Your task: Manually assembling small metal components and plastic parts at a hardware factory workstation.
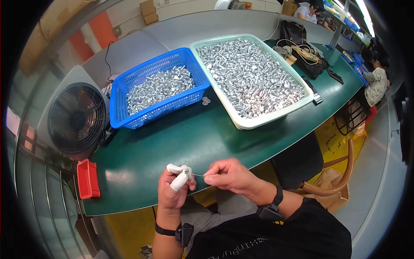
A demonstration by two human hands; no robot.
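Observation:
My left hand [174, 183], with white finger covers on the thumb and some fingers, pinches a small silvery metal part [185, 172] over the near edge of the green table. Between the thumb and fingers of my right hand [230, 175] is a thin metal rod [197, 175], like a needle or wire. Its far end meets the small part; whether it goes into it I cannot tell. Beyond my hands stand a blue perforated basket [157, 103] and a larger pale green basket [276, 113], both holding many small silvery metal parts [246, 73].
A grey fan [77, 118] stands at the left, with a red bin [88, 179] nearer me. Small discs [206, 101] lie by the blue basket. A dark brush [317, 96], a phone [335, 77] and a black bag [310, 64] are at the right. Other people [375, 86] sit farther off.

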